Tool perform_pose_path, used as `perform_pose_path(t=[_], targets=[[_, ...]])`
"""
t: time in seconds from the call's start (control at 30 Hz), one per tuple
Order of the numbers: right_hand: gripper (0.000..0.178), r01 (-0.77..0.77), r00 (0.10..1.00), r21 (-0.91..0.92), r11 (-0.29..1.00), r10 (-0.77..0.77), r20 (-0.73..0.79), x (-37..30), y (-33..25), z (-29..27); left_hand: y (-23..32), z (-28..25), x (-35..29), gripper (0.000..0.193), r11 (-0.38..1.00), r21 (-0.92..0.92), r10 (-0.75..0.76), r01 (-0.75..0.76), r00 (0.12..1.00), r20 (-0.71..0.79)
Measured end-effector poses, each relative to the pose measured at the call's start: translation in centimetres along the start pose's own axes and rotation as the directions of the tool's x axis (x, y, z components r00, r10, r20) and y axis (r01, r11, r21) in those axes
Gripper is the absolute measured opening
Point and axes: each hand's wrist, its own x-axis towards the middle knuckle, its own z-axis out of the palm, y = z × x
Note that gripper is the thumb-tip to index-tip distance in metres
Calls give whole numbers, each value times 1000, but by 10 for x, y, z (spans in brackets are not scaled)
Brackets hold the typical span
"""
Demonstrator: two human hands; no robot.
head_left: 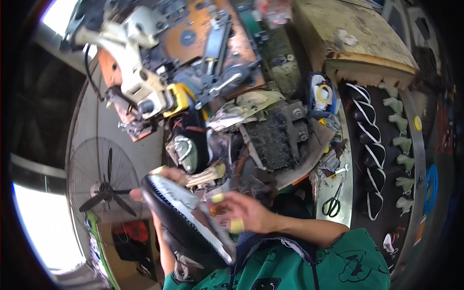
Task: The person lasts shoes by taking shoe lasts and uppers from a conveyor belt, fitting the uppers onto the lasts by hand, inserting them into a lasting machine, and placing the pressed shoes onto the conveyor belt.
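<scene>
A black shoe (176, 227) with a white strip along its edge is tilted in front of my chest. My left hand (169, 175) grips it, with fingers showing around its upper end and the rest mostly behind it. Beside the shoe's right edge is my right hand (244, 212), fingers apart, with yellow coverings on some fingertips. Motion blurs it, and whether it touches the shoe is unclear. Just beyond stands a machine with a white metal arm (140, 87) and a yellow part (179, 99). Another dark shoe-shaped piece (191, 147) sits below that arm.
A large fan (104, 188) stands at left. Scissors (331, 207) and a wrench (340, 170) lie on a narrow ledge at right, near a blue bin (321, 96). Farther right, several black shoes joined by white strips (371, 166) and several pale green pieces (402, 143) form rows.
</scene>
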Motion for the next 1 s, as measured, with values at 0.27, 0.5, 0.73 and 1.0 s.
perform_pose_path(t=[0.27, 0.5, 0.73, 1.0], targets=[[86, 179, 801, -471, 864, -406, -440, -81, -25, -71, -145, 155, 84, 62, 653, 707, -359, 273, 933, -28], [93, -98, 209, -789, 607, -763, -612, -234, -74, -157, -354, 280, 105, 33, 660, 744, -648, 105, 581, 492], [57, -283, -656, -516, 809, -555, -511, -403, -31, -210, -605, 373, -9, 38, 662, 749, -690, -33, 363, 626], [22, -138, -803, -402, 905, -340, -490, -528, -49, -255, -788, 510, -140, 39, 705, 698, -707, 126, 186, 682]])
